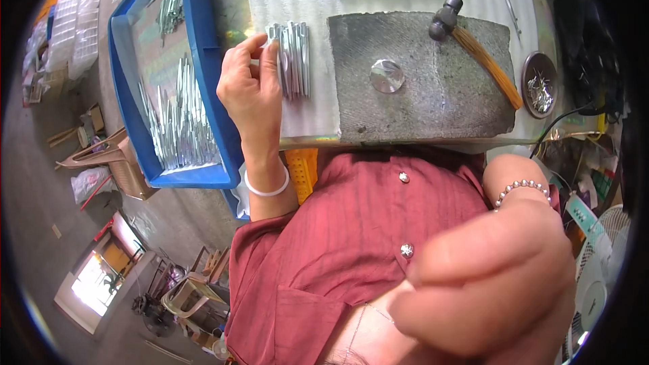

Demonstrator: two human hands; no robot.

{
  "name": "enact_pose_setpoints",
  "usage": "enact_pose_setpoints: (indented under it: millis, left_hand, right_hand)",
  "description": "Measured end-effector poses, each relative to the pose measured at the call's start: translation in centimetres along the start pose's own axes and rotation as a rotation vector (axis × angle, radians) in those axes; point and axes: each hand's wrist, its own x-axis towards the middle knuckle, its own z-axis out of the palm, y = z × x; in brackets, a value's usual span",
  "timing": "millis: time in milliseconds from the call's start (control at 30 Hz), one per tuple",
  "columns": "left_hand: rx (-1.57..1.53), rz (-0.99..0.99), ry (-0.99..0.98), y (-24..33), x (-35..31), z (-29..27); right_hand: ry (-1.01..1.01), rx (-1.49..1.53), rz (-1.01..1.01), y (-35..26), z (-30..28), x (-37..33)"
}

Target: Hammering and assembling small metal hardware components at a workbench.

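The bare right hand [487, 270] was blurred; any held item was indeterminable. Contact between the bare left hand [249, 84] and the slender silver metal pieces [295, 61] was unclear. The upper edge cut off the blue plastic tray [205, 20]. Silver scraps [540, 94] in the round dark bowl [535, 62] were individually indistinguishable.

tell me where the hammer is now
In the head view, the hammer lies across the grey slab's right side, between the disc on its left and the bowl on its right.
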Motion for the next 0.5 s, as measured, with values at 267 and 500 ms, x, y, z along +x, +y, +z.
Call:
enact_pose_setpoints:
  millis: [267, 500]
  left_hand:
    - [-0.164, 0.141, -0.253, 5.1, 4.1, 2.0]
    - [0.176, 0.287, -0.389, 3.2, 11.1, 13.0]
  right_hand:
    - [0.098, -0.481, -0.048, 5.0, -2.7, -1.0]
    - [-0.101, -0.923, 0.337, 11.2, -4.3, -5.3]
